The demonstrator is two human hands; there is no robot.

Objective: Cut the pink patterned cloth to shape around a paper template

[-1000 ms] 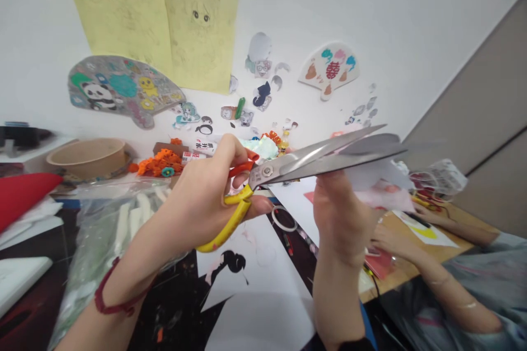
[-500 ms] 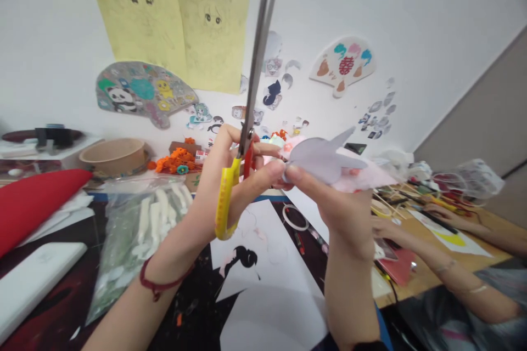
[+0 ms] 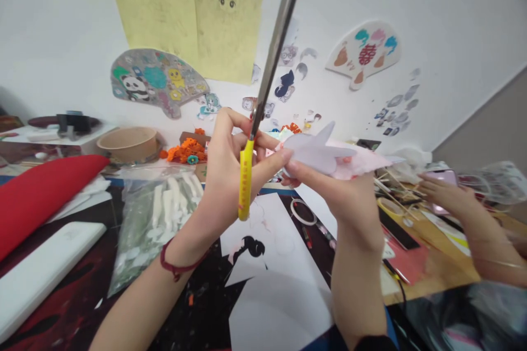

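Note:
In front of me, my left hand (image 3: 230, 175) carries scissors (image 3: 246, 175) with yellow handles, their long blades pointing up and looking closed. Its thumb and fingers also pinch the near edge of a pale grey-white paper cutout (image 3: 308, 153) with pointed ends. My right hand (image 3: 346, 197) grips the same cutout from the other side, thumb on top, its fingertips meeting those of the left. Pink patterned material (image 3: 362, 162) lies against the cutout's back and sticks out to the right. The fingers beneath the cutout are mostly hidden.
Below lie white paper sheets (image 3: 280, 296) with a black-haired figure (image 3: 252, 245). Left are a plastic bag (image 3: 140, 241) of white pieces, a white case (image 3: 45, 263) and red material (image 3: 49, 197). To the right, a co-worker's hand (image 3: 448, 192) reaches toward a phone (image 3: 443, 178).
The view has shifted, so the scene sits further right and the wall slightly higher. Both hands keep their grip on the cutout. The co-worker's hand has moved up to the phone.

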